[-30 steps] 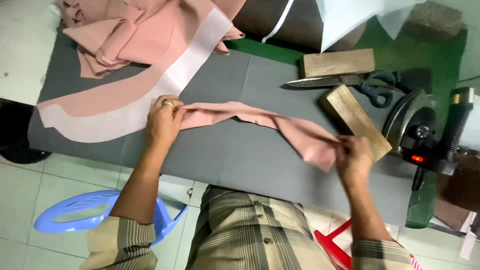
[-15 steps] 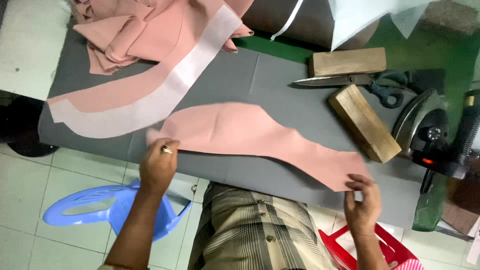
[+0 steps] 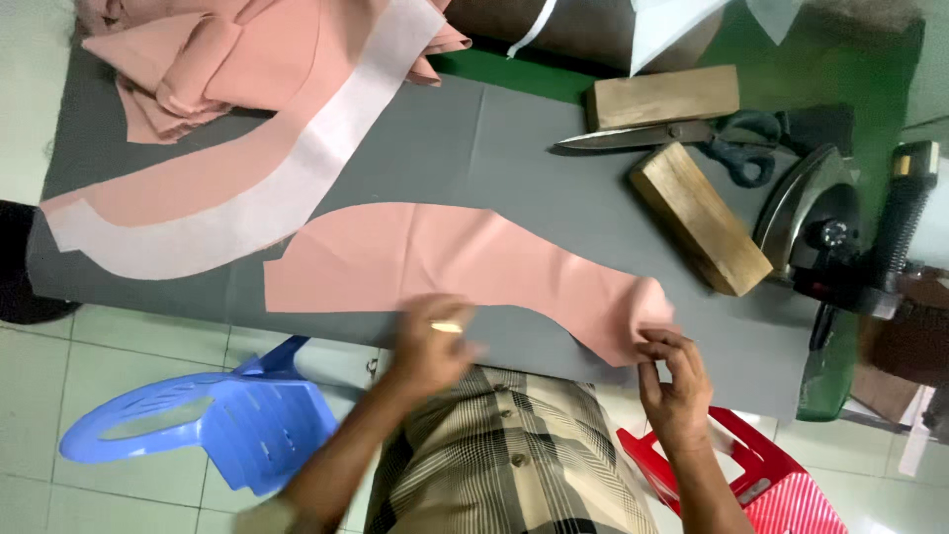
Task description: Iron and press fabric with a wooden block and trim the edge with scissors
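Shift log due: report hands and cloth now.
Left hand flat on curved pink fabric piece. Right hand pinching its end. Wooden block beside, apart.

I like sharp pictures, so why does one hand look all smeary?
Head view: the left hand is smeared by motion blur at the pink fabric piece; the right hand at the fabric's end looks sharper; lighting is even and soft; the iron shows slight sheen.

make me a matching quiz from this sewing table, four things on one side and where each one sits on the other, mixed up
1. pink fabric piece
2. scissors
3. iron
4. blue plastic chair

A. on the floor, below the table's near edge
B. between two wooden blocks
C. spread flat under both hands
D. at the table's right end

Pairs: 1-C, 2-B, 3-D, 4-A
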